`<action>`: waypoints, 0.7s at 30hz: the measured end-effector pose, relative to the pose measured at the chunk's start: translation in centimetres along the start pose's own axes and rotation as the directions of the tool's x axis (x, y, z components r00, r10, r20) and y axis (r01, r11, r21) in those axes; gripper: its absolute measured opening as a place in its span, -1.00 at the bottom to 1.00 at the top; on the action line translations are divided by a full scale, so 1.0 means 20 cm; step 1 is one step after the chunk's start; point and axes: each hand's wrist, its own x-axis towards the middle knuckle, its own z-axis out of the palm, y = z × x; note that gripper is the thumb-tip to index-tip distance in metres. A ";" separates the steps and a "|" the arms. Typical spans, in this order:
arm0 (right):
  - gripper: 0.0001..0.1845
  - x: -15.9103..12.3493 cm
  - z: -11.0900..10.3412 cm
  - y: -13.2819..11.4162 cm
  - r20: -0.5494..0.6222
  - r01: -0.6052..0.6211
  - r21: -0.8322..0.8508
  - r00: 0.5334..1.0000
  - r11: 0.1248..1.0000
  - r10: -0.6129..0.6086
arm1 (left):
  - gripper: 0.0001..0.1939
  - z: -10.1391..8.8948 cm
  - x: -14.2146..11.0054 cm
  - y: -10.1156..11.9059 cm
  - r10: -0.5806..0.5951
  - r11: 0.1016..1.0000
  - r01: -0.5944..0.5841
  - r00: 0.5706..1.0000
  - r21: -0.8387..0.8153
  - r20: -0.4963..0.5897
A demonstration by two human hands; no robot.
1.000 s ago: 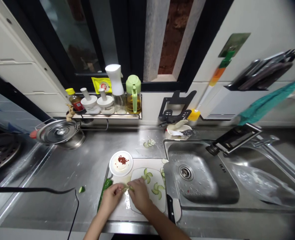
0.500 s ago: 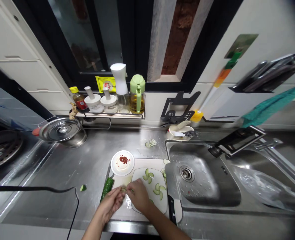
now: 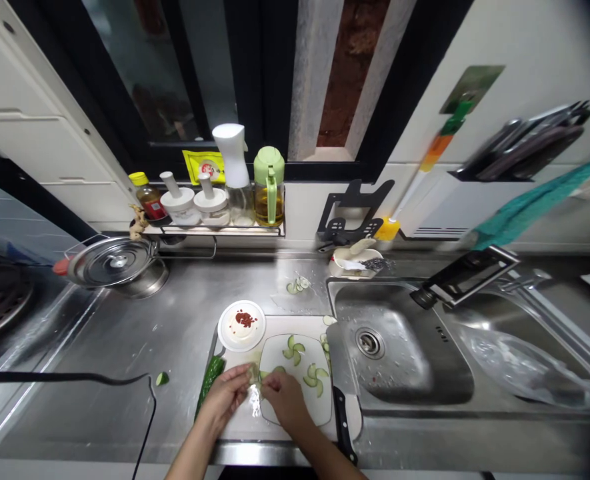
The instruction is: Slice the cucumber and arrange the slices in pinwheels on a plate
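Observation:
My left hand (image 3: 227, 395) is closed, pinching thin pale-green cucumber slices (image 3: 253, 375) at its fingertips above the cutting board. My right hand (image 3: 285, 399) is closed too, its thumb and finger meeting at the edge of those slices over the plate's left side. The square white plate (image 3: 289, 343) lies on the white cutting board (image 3: 275, 323). Curved cucumber slices (image 3: 316, 379) form two pinwheels on it, and another slice (image 3: 279, 369) shows just beyond my right fingers. Left of my left hand, a dark green cucumber piece (image 3: 213, 373) lies along the board.
A round white dish (image 3: 225, 337) with red bits sits at the board's back left. On the right lies a knife (image 3: 343, 417) with a black handle, beside the sink (image 3: 399, 393). A cucumber end (image 3: 162, 379) and a lidded pot (image 3: 145, 283) are at left.
My right hand has drawn slightly back and right, opening a small gap between the hands. A slice at the plate's upper left, hidden before, now shows.

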 end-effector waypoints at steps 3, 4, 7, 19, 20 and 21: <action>-0.91 -0.02 -0.01 0.02 -0.060 -0.044 0.017 0.997 0.999 0.045 | -0.62 0.02 0.02 0.00 0.060 0.987 -0.063 0.998 0.150 0.022; -0.91 -0.02 -0.02 0.03 -0.071 -0.046 0.016 0.996 0.999 0.047 | -0.60 0.02 0.02 0.00 0.087 0.972 -0.093 0.996 0.214 0.036; -0.88 -0.05 -0.03 0.03 -0.078 -0.029 0.000 0.997 1.000 0.029 | -0.61 0.04 0.05 0.00 0.185 0.908 -0.207 0.978 0.365 0.096; -0.79 -0.05 -0.02 0.06 -0.134 -0.073 -0.363 0.991 0.929 0.026 | -0.83 0.14 0.13 0.02 0.371 0.503 -0.437 0.888 0.746 0.270; -0.79 -0.04 -0.03 0.05 -0.134 -0.078 -0.371 0.991 0.925 0.030 | -0.84 0.15 0.13 0.02 0.369 0.476 -0.436 0.887 0.763 0.277; -0.79 -0.04 -0.03 0.05 -0.134 -0.080 -0.380 0.990 0.921 0.031 | -0.84 0.15 0.13 0.02 0.365 0.453 -0.436 0.887 0.778 0.284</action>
